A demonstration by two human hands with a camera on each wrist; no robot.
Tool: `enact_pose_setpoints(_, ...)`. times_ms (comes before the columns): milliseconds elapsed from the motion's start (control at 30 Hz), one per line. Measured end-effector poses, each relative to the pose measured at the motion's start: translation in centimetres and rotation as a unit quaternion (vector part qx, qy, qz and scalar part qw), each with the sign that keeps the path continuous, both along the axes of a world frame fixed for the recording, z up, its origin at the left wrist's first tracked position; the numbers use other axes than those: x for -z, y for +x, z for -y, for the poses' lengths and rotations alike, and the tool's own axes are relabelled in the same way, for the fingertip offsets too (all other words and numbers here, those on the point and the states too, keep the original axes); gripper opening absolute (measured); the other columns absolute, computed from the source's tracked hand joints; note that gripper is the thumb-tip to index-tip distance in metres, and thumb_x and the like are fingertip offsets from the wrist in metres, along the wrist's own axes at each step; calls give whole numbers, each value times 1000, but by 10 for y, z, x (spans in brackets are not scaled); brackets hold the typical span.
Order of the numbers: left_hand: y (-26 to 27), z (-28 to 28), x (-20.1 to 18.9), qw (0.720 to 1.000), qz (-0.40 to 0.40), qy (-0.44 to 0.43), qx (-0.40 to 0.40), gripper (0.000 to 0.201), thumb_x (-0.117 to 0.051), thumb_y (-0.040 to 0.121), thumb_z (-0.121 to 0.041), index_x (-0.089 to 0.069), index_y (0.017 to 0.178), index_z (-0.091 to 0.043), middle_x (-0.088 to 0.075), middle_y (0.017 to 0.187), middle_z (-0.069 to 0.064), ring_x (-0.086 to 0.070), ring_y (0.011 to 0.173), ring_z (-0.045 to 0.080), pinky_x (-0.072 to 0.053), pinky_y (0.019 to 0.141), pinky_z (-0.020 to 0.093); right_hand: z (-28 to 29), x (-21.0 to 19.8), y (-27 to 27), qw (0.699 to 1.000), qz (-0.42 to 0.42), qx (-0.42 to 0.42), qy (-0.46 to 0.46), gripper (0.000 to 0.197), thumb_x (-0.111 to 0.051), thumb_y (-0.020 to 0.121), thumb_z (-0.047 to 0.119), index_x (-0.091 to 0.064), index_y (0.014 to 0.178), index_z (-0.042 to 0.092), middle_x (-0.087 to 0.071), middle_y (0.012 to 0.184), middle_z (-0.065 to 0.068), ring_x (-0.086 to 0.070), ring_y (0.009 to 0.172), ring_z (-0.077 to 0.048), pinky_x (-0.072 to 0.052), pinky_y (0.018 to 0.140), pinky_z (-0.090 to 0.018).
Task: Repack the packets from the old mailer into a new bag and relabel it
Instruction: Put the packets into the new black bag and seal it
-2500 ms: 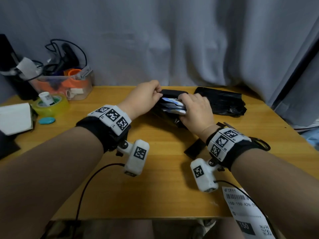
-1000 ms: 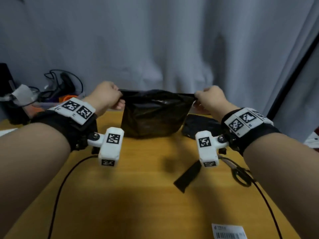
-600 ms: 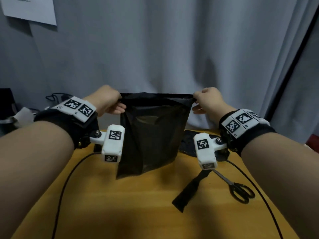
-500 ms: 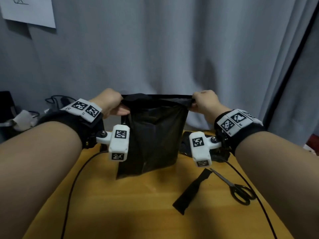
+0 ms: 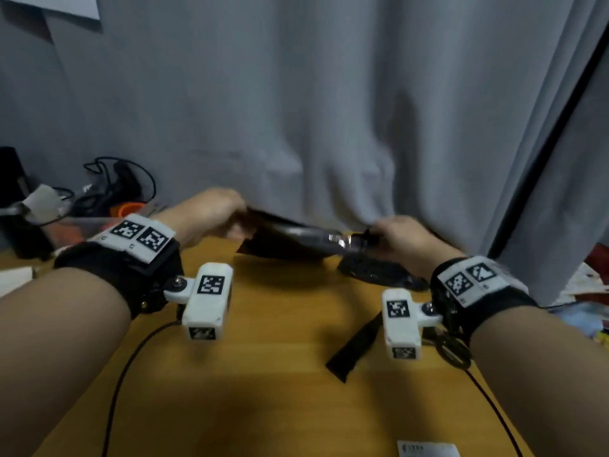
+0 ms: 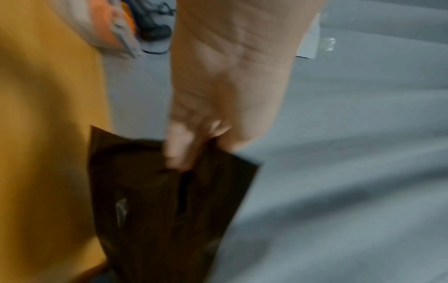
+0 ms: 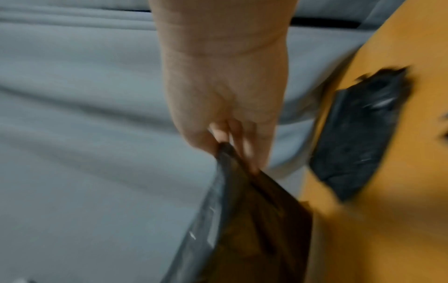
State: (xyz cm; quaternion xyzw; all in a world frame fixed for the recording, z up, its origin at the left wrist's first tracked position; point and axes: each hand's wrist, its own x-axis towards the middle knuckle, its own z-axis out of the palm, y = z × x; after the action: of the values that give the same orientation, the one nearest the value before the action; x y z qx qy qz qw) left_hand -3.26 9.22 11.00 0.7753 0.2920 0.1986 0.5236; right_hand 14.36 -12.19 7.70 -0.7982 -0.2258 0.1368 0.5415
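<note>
A new black bag [image 5: 290, 237] is stretched between my hands, low over the far part of the wooden table [image 5: 280, 374]. My left hand [image 5: 214, 214] pinches its left top corner and my right hand [image 5: 395, 237] pinches the right one. In the left wrist view the fingers [image 6: 179, 153] curl on the bag's [image 6: 164, 210] edge. In the right wrist view the fingers [image 7: 232, 141] clamp the bag's [image 7: 244, 229] rim. The packets are hidden inside. The crumpled old black mailer [image 5: 379, 273] lies on the table under my right hand, also seen as the old mailer [image 7: 361, 126].
A black cut-off strip [image 5: 354, 349] lies right of centre, with scissors [image 5: 453, 356] beside my right wrist. A white shipping label [image 5: 426, 450] sits at the near edge. A clear bin with orange items and cables [image 5: 108, 206] stands at the back left. A grey curtain [image 5: 313, 110] hangs behind.
The bag went from lying on the table being stuffed to hanging upright between both hands. It has now dropped lower and tilted almost flat toward the table.
</note>
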Motion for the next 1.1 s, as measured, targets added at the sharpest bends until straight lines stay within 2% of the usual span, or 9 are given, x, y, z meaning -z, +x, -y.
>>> enact_pose_setpoints(67, -17, 7, 36, 987, -152, 51, 27, 13, -43, 90, -4, -54, 83, -4, -60, 69, 20, -58, 38, 18, -49, 40, 23, 11, 42, -17, 990, -58, -40, -120, 13, -56, 90, 9, -56, 77, 13, -59, 78, -6, -58, 66, -19, -50, 66, -29)
enact_pose_setpoints(167, -31, 13, 68, 977, -203, 53, 25, 13, -44, 90, -9, -55, 89, -2, -59, 75, 23, -57, 40, 21, -49, 41, 23, 15, 72, -34, 977, -61, -51, -196, 15, -56, 91, 12, -53, 76, 12, -59, 80, -8, -57, 65, -17, -52, 63, -30)
enact_pose_setpoints(300, -37, 24, 79, 980, -184, 66, 36, 14, -45, 93, -14, -55, 92, -4, -57, 77, 15, -58, 51, 21, -48, 43, 21, 13, 71, -50, 978, 12, -50, -201, 37, -63, 86, 27, -48, 117, 12, -54, 105, -6, -56, 96, -23, -53, 81, -40)
enact_pose_setpoints(433, -37, 28, 93, 961, -185, 189, 79, 17, -61, 86, -14, -47, 77, -13, -47, 79, 7, -48, 78, 22, -39, 60, 27, 7, 80, -65, 952, 88, -146, -255, 58, -72, 80, 35, -47, 129, 18, -51, 120, 0, -51, 108, -19, -43, 88, -29)
enact_pose_setpoints(600, -48, 30, 114, 896, -181, 362, 182, 48, -69, 82, -17, -51, 126, -21, -42, 120, -3, -44, 112, 15, -37, 99, 26, 6, 108, -74, 890, 142, -199, -386, 73, -73, 75, 42, -40, 138, 26, -41, 137, -6, -42, 126, -29, -39, 106, -42)
enact_pose_setpoints(667, -50, 31, 119, 868, -200, 414, 190, 40, -63, 87, -20, -56, 127, -20, -51, 129, -1, -49, 118, 19, -40, 101, 32, 9, 111, -75, 883, 151, -200, -398, 77, -74, 75, 34, -36, 141, 27, -34, 141, -8, -39, 128, -32, -37, 108, -42)
enact_pose_setpoints(767, -53, 32, 125, 852, -203, 449, 175, 24, -56, 91, -23, -68, 111, -16, -63, 122, 2, -56, 111, 21, -44, 97, 37, 15, 113, -77, 896, 160, -191, -369, 73, -70, 80, 14, -34, 143, 23, -32, 142, -10, -43, 127, -30, -39, 106, -34)
enact_pose_setpoints(967, -59, 29, 127, 927, -148, 315, 142, 23, -55, 93, -25, -70, 105, -11, -69, 106, 4, -62, 100, 20, -48, 90, 35, 31, 114, -70, 987, 89, -69, -111, 46, -64, 86, 6, -51, 128, 17, -52, 122, -3, -56, 103, -18, -49, 87, -27)
enact_pose_setpoints(1100, -60, 22, 125, 883, -270, 275, 269, 21, -55, 93, -27, -70, 107, -20, -68, 108, -7, -61, 101, 10, -45, 95, 27, 38, 105, -61, 993, -54, -91, -58, 27, -63, 87, 4, -58, 112, 12, -60, 98, -15, -54, 75, -23, -45, 59, -27)
